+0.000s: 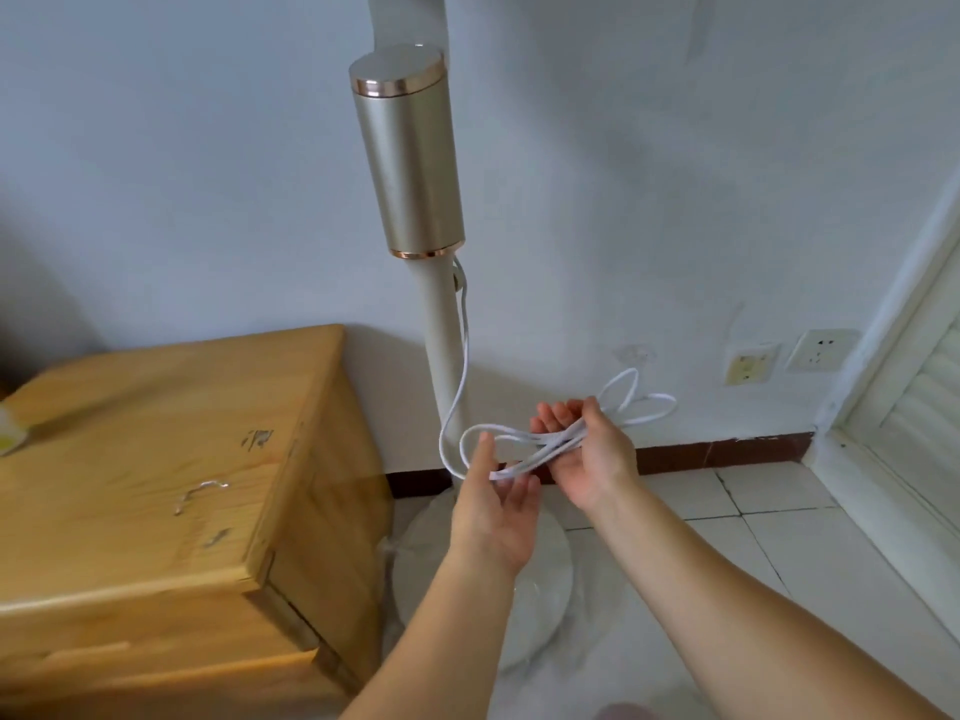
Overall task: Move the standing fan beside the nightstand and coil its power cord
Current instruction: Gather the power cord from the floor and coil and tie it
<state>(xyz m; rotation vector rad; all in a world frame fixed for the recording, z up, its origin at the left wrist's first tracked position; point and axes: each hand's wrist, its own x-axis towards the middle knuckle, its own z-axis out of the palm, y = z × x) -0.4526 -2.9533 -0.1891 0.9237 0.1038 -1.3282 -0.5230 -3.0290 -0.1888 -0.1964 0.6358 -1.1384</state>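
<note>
Several loops of thin white cord (524,449), light and limp, lie bunched in the right hand (592,454); left hand (493,506) cups open beneath, beside the fan pole (444,345) by the nightstand (171,485). Pinching the bundle's middle should hold it.

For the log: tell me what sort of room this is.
Probably a bedroom at home. A wooden nightstand stands against a plain wall, a standing fan is beside it, and wall sockets sit low above a tiled floor.

Brushed champagne metal fan cylinder (410,158) with glossy copper rims; beside it, scuffed yellow varnished-wood nightstand (156,459); smooth white plastic power cord (524,446)
</note>
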